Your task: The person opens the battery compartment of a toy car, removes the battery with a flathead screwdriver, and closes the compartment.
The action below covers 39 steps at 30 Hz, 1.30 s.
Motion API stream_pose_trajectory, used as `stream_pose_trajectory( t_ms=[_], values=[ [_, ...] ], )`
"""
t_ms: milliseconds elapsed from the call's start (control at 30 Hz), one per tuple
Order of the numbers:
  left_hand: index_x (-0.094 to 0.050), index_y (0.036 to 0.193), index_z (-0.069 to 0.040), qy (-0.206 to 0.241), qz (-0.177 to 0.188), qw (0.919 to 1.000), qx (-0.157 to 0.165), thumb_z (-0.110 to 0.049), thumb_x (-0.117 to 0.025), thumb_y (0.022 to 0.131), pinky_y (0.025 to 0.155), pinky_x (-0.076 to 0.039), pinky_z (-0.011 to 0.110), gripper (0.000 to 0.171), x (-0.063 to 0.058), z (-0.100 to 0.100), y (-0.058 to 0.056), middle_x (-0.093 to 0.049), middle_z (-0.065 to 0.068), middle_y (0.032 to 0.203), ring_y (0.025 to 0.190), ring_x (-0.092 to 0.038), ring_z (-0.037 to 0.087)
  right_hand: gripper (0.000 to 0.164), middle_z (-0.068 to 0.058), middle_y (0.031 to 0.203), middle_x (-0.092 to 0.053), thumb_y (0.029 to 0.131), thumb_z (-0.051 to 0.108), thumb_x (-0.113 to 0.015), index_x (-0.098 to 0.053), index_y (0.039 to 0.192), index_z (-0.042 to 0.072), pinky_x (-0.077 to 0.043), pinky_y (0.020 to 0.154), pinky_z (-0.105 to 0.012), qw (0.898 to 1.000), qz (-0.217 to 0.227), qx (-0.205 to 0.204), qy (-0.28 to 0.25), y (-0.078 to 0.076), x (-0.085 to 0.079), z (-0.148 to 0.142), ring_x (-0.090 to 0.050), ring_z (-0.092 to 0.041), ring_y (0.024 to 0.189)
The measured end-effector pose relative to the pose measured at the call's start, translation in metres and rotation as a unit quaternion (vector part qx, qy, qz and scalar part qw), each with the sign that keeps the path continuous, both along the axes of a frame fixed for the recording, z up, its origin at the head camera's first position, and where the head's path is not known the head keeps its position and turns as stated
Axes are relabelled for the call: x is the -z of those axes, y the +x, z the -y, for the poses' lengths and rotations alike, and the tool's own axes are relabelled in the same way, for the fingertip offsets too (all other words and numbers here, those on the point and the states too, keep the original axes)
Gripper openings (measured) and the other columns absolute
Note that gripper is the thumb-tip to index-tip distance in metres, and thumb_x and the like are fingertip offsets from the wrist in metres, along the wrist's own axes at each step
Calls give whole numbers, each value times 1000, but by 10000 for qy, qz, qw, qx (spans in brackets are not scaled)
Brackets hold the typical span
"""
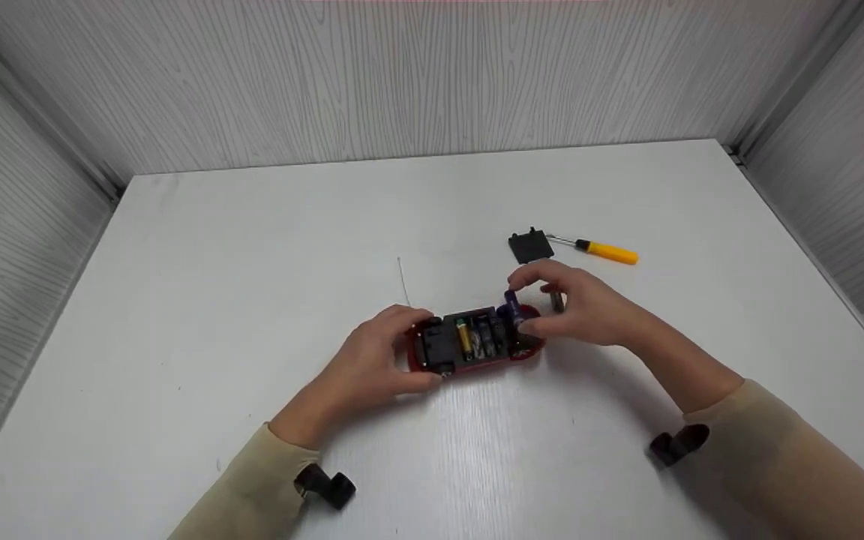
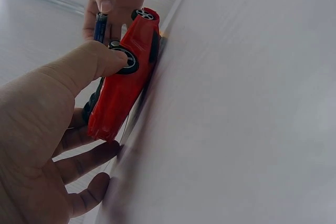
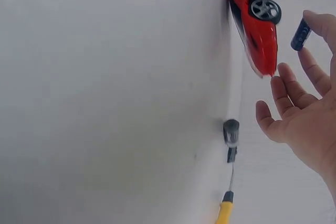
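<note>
A red toy car (image 1: pixel 469 367) lies wheels up on the table, its battery compartment uncovered. Inside the compartment a yellow-and-green battery (image 1: pixel 464 339) sits beside darker ones. My left hand (image 1: pixel 372 356) grips the car's left end, with the thumb on a wheel (image 2: pixel 126 61) in the left wrist view. Above the car's right end, my right hand (image 1: pixel 586 307) pinches a dark blue battery (image 3: pixel 300 36) by its two ends between thumb and a fingertip. The other right fingers spread away from it, near the red body.
Behind the right hand, a silvery battery (image 1: pixel 557 302) stands on the table. Farther back lie a black battery cover (image 1: pixel 531 246) and a screwdriver with a yellow handle (image 1: pixel 610 252), its tip near the cover. A thin antenna wire (image 1: pixel 403 279) extends behind the car.
</note>
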<state>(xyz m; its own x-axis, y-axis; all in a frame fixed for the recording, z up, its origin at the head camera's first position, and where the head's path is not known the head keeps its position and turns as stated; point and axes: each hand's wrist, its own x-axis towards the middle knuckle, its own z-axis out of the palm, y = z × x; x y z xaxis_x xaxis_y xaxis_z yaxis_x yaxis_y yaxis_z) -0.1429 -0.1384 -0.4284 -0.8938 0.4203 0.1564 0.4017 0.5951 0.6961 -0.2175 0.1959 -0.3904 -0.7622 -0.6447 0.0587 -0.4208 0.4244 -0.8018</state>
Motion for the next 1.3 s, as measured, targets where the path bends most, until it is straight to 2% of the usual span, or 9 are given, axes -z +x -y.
stream_pose_trajectory(
  t_ms=[333, 533, 1167, 1300],
  values=[
    [-65, 140, -13, 8, -111, 9999, 45, -29, -93, 76, 108, -47, 40, 72, 0, 0, -1, -64, -4, 133, 118, -60, 14, 49, -4, 134, -65, 89, 11, -84, -65, 134, 9, -40, 116, -54, 9984, -73, 557, 21, -9, 1, -35, -54, -32, 133],
    [-65, 139, -13, 77, -112, 9999, 78, -27, -93, 75, 107, -47, 41, 71, 0, 0, 0, -65, -4, 132, 117, -60, 14, 49, -6, 135, -65, 89, 13, -85, -65, 134, 9, -41, 115, -53, 9969, -89, 774, 122, -14, 6, -46, -56, -32, 133],
    [-64, 141, -15, -13, 53, 10000, -38, -30, -93, 78, 107, -47, 39, 71, 0, 0, 0, -63, -6, 134, 117, -59, 14, 47, -6, 135, -64, 90, 9, -82, -65, 134, 6, -42, 113, -50, 9949, -94, 985, 180, -20, 13, -68, -55, -30, 134],
    [-64, 140, -16, -10, 49, 10000, -32, -30, -93, 77, 107, -47, 39, 71, 1, 0, 0, -63, -6, 133, 117, -59, 14, 48, -8, 136, -63, 91, 12, -83, -64, 135, 6, -41, 113, -52, 9941, -34, 1058, 253, -21, 15, -72, -54, -33, 134]
  ],
)
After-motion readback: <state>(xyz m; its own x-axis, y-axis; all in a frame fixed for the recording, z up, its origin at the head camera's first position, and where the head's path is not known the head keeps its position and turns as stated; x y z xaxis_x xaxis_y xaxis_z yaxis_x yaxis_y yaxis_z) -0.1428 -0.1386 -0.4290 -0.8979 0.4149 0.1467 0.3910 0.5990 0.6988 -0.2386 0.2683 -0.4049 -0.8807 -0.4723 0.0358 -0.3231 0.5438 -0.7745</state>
